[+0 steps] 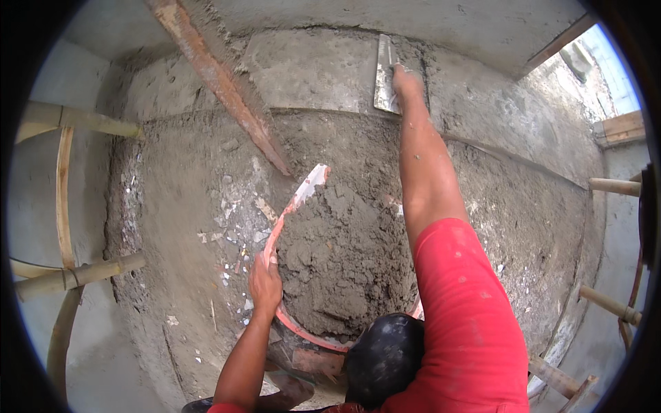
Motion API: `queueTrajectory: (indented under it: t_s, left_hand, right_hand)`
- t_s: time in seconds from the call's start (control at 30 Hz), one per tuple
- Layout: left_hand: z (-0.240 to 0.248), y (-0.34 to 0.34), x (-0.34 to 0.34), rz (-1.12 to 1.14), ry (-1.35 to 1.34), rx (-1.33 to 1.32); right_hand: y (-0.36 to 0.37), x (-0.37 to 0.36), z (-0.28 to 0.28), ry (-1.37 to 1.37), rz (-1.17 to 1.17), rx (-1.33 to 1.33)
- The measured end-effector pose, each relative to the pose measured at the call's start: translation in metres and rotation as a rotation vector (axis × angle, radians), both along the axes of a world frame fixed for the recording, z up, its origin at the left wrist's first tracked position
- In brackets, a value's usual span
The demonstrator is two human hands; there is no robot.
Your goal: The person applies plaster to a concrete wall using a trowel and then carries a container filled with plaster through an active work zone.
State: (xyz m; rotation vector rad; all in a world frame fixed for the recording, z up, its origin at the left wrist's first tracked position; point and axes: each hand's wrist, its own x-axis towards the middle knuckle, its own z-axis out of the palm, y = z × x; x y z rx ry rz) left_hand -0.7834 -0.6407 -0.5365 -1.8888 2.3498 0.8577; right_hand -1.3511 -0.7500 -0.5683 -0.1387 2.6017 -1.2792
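Observation:
A broad pan with a worn pinkish-red rim [313,335] holds a heap of wet grey mortar [344,255]. My left hand [266,282] is closed on the pan's left rim, thumb to the inside. My right arm is stretched far forward. At its end my right hand [407,82] is wrapped round the handle of a rectangular steel plastering trowel [383,76]. The trowel's blade lies over the grey cement strip [310,69] along the foot of the far wall; whether it presses on the surface I cannot tell. Its handle is mostly covered by my fingers.
A dirty wooden plank [220,86] slants down from the far wall to near the pan. Bamboo poles [89,274] jut in at the left, and another pole [609,303] at the right. Pale chips [231,206] litter the rough floor. My dark-clothed knee [384,358] is close to the pan.

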Motion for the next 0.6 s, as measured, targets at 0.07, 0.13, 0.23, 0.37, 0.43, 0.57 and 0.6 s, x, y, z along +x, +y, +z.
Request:
queueTrajectory:
  t_s: [0.07,0.13,0.23,0.37,0.43,0.57,0.6]
  left_hand:
    - [-0.007,-0.001,0.006,-0.002,0.004,-0.032]
    - [-0.004,-0.004,0.018,0.008,-0.034,-0.081]
    - [0.001,-0.006,0.02,0.008,-0.056,-0.058]
    - [0.002,-0.004,-0.007,-0.049,-0.04,0.011]
    - [0.004,-0.004,-0.004,-0.033,-0.018,-0.028]
    - [-0.005,-0.007,0.019,-0.013,0.01,-0.107]
    - [-0.002,-0.004,0.017,-0.014,0.026,-0.091]
  right_hand:
    - [-0.011,0.007,-0.002,-0.019,-0.072,-0.012]
    - [-0.017,0.037,-0.007,-0.045,-0.16,-0.039]
    - [-0.008,0.052,-0.019,0.084,-0.274,-0.052]
    - [0.005,0.001,-0.03,0.357,-0.415,-0.051]
    - [0.014,0.008,-0.032,0.293,-0.241,-0.07]
    - [0.037,0.072,-0.015,0.396,-0.09,-0.25]
    - [0.052,0.082,-0.009,0.454,-0.073,-0.311]
